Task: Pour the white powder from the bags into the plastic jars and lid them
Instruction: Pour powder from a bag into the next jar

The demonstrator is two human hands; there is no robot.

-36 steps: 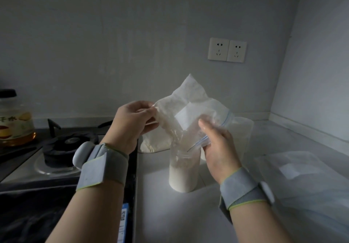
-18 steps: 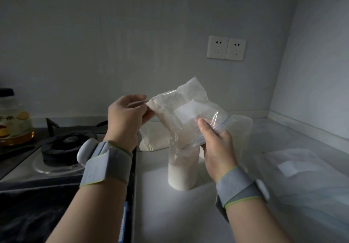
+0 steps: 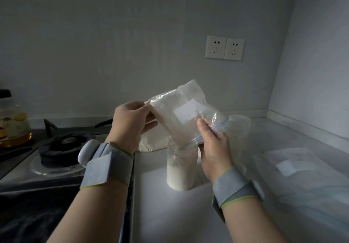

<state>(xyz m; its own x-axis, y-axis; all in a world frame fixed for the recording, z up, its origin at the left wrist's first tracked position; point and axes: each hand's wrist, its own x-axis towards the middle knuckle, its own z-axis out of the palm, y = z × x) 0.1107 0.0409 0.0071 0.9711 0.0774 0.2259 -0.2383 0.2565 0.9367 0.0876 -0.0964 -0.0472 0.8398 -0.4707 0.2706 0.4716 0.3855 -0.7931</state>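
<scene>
Tilting the zip bag [image 3: 186, 114] mid-frame, your left hand [image 3: 130, 123] pinches its bottom, right hand [image 3: 214, 144] pinches its mouth, funnelling powder into the plastic jar [image 3: 181, 167].

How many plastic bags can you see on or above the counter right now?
3: the bag held in both hands, tipped over the jar; a powder-filled bag lying behind it; an empty-looking bag flat at the right. Others may be hidden.

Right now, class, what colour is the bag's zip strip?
Blue, on the bag's zip strip, seen in the head view.
</scene>
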